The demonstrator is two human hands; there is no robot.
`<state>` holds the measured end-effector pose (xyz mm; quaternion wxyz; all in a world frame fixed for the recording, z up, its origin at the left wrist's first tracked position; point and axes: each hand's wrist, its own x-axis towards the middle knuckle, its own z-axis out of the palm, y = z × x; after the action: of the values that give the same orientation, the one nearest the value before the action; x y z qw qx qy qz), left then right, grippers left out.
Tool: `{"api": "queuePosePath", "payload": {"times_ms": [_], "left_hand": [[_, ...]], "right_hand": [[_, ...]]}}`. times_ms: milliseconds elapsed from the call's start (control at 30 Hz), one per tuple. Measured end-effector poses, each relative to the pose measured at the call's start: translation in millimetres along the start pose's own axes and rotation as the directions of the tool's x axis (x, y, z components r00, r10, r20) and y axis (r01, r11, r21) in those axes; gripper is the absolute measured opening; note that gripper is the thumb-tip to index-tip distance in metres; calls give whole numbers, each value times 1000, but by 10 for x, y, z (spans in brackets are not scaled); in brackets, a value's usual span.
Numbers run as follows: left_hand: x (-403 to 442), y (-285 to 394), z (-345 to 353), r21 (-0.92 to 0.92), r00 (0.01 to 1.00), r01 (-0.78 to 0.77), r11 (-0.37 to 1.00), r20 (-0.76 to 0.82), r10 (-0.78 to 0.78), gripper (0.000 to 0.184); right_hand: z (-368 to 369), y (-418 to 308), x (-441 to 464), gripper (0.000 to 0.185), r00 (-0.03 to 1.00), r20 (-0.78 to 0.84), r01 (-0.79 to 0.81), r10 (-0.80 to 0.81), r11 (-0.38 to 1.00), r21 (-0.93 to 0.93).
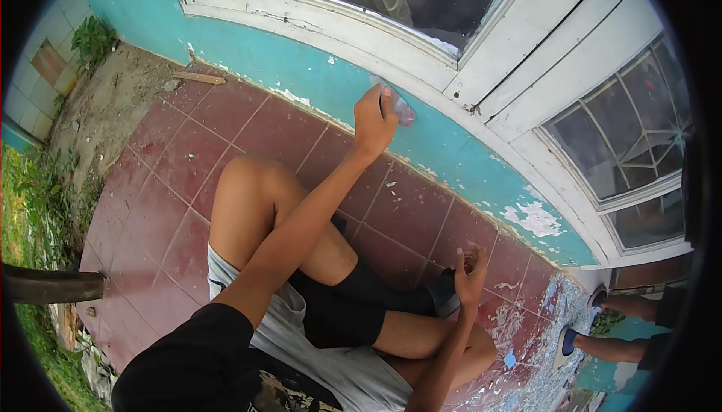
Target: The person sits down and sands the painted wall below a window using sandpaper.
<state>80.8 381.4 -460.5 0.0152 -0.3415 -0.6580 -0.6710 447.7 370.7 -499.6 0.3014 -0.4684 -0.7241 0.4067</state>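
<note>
My left hand [374, 125] is stretched out to the turquoise wall [331, 85]. Its fingers are closed round a see-through, pinkish plastic piece [404, 111], perhaps a cup or bag, held at the wall's painted surface; the hand hides part of it. Lower right, above my crossed legs [320, 258], is my right hand [469, 277]. Its fingers curl loosely, with a gap between thumb and fingers, and nothing clear shows in them. Below that hand are the dark red floor tiles [406, 209].
White-framed windows [376, 21] run above the wall. A person's legs [613, 346] in shoes stand at the right, by paint flakes [553, 333] strewn on the floor. A wooden strip [199, 77] lies at the upper left, and a dark post [53, 284] stands left.
</note>
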Motion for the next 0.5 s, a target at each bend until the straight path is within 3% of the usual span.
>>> {"api": "queuePosePath", "payload": {"times_ms": [100,167,300,367,500], "left_hand": [[-132,-199,103,125,988,-79,989,139,61,24],[-302,-243,227,137,948,-266,954,214,234,23],[-179,-57,129,147,958,-218,965,222,183,19],[-111,47,79,104,980,-169,980,125,155,16],[-331,-220,228,84,940,-242,967,267,212,15]], "right_hand": [[-22,-16,-19,29,999,-36,-11,11,1000,7],[-28,-4,9,29,999,-39,26,-28,999,-39],[6,18,6,28,999,-21,36,-36,999,-15],[-1,12,-1,28,1000,-19,8,-7,1000,5],[19,5,-15,29,999,-32,-4,5,1000,31]]}}
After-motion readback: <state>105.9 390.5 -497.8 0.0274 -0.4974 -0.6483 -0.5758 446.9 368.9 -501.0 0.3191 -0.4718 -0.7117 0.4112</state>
